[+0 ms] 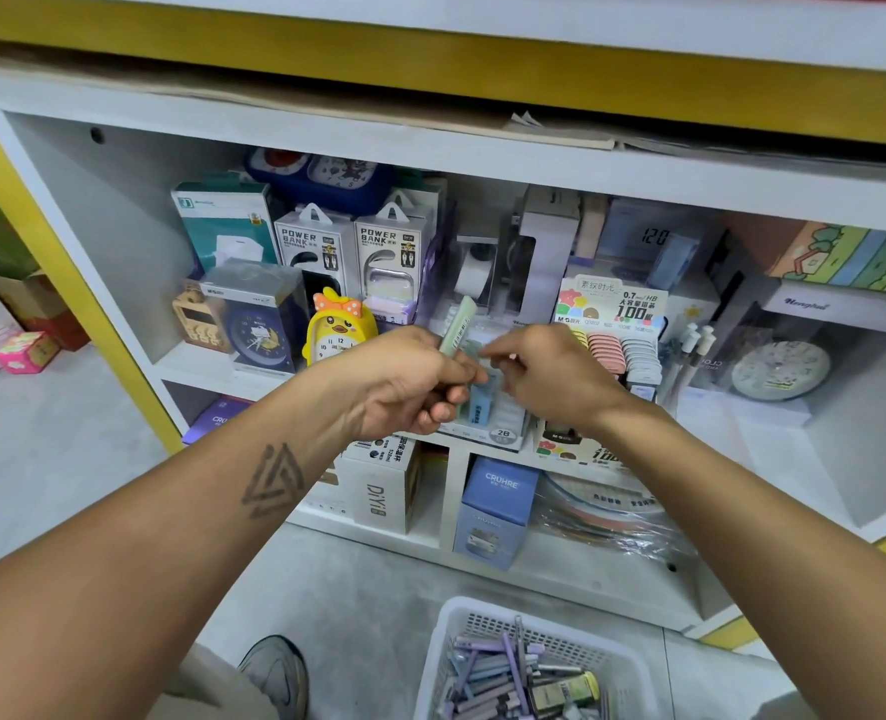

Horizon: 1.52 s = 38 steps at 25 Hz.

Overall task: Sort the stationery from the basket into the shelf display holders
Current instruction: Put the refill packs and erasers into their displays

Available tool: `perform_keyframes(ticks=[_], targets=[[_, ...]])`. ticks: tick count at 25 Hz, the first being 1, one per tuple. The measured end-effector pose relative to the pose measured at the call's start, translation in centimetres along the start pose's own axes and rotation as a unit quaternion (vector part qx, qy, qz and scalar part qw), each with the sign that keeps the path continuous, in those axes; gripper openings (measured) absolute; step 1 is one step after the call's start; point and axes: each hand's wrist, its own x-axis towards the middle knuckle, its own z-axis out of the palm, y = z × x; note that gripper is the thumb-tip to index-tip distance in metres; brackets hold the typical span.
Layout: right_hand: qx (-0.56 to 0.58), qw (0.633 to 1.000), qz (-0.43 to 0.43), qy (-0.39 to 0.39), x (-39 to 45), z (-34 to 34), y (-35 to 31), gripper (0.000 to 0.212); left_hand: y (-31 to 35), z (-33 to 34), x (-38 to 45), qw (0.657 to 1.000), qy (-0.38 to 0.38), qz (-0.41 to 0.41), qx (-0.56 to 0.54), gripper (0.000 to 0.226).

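My left hand (404,384) grips a small bunch of flat lead cases; a pale green case (457,324) sticks up from the fist and a blue one (478,405) shows below it. My right hand (550,371) reaches over the white display holder marked 2B (503,433) and pinches a small pale item at its fingertips right beside the left hand. A white basket (461,628) with several purple and grey pens and cases stands on the floor at the bottom. To the right, a lead refill display (617,356) holds rows of yellow, pink and white cases.
The shelf holds power bank boxes (316,246), a yellow duck clock (339,332), a blue clock box (259,324), a tape dispenser (477,272) and a round clock (781,368). Below stand a CRUHRE box (498,511) and a white DIY box (378,491). My shoe (277,672) is near the basket.
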Motion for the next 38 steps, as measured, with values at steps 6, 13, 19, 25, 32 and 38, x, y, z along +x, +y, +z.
perform_keyframes(ticks=[6,13,19,25,32,38], targets=[[0.436,0.895,0.097,0.001,-1.3,-3.4,-1.7,0.010,0.0,1.8,0.2,0.977,0.047,0.078,0.192,0.016],[0.387,0.915,0.101,0.062,-4.0,-5.9,2.0,0.021,1.7,3.2,0.2,0.989,0.081,0.117,-0.033,0.011],[0.266,0.962,0.057,-0.011,-3.9,-5.3,0.9,0.034,1.5,3.5,0.8,0.983,0.095,0.148,-0.061,0.010],[0.299,0.949,0.069,0.074,-2.0,-4.7,0.9,0.021,-0.3,0.9,2.0,0.885,0.202,0.178,0.381,0.040],[0.125,0.972,-0.003,0.200,0.7,-2.3,1.5,0.007,-3.1,-0.8,1.9,0.797,0.069,0.095,0.593,0.080],[-0.057,0.982,0.007,0.178,4.2,0.7,1.8,0.010,-3.0,-0.6,1.5,0.774,0.058,0.099,0.622,0.083]])
